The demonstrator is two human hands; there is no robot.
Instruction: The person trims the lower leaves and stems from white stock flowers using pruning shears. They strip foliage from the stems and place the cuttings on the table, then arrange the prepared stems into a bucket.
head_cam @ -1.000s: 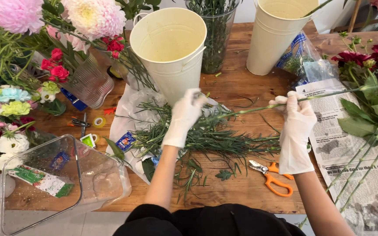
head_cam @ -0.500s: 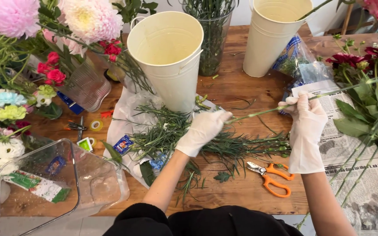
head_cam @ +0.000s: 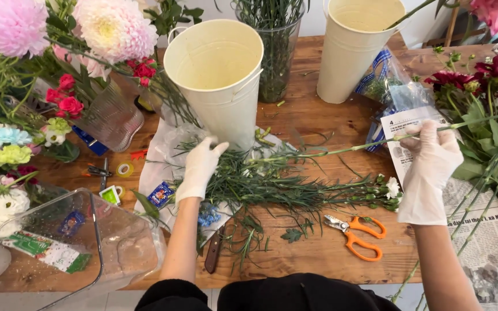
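Both hands wear white gloves. My right hand (head_cam: pixel 430 167) grips a long green flower stem (head_cam: pixel 329 151) that runs leftward across the wooden table (head_cam: pixel 312 115) and up to the right. My left hand (head_cam: pixel 200 167) hovers with fingers apart over a pile of cut greenery (head_cam: pixel 272 187), close to the base of a cream metal bucket (head_cam: pixel 217 75). It holds nothing that I can see. White carnations (head_cam: pixel 390 187) lie at the right end of the pile.
Orange-handled scissors (head_cam: pixel 358 236) lie near the front edge. A second cream bucket (head_cam: pixel 355 43), a glass vase of stems (head_cam: pixel 272 52), a ribbed glass vase (head_cam: pixel 110 118), a clear plastic box (head_cam: pixel 70 247), newspaper (head_cam: pixel 485 230) and flowers on both sides surround the work area.
My left hand has slid left along the stem and off it, over to the greenery by the bucket. My right hand still holds the stem, shifted slightly right.
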